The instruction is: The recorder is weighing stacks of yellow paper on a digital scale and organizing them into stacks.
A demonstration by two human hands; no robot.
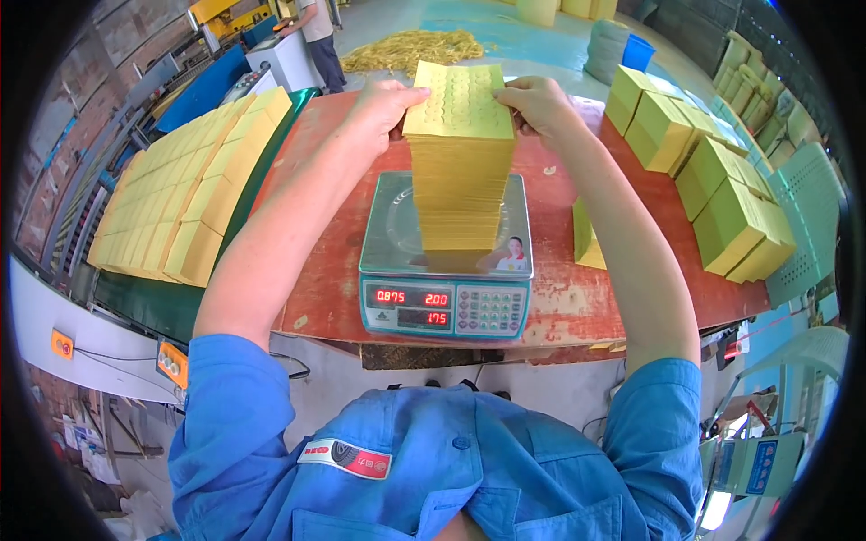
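A tall stack of yellow paper sheets (462, 185) with rows of punched marks on top stands upright on the steel pan of a digital scale (388, 243). At the stack's upper left edge, my left hand (386, 106) grips the top sheets, its thumb on the upper face. My right hand (541, 106) pinches the upper right edge the same way, fingers curled beneath. Lit red digits show on the scale's front panel, beside a keypad (481, 309). A smaller yellow paper block (588, 236) sits right of the scale, partly hidden by my right forearm.
The worn red table (311, 189) holds several yellow paper blocks (731, 221) at right. Rows of similar blocks (180, 194) lie on a green conveyor (144, 302) at left. Beyond are a standing person (317, 36), a yellow scrap pile (410, 51) and a blue bin (638, 52).
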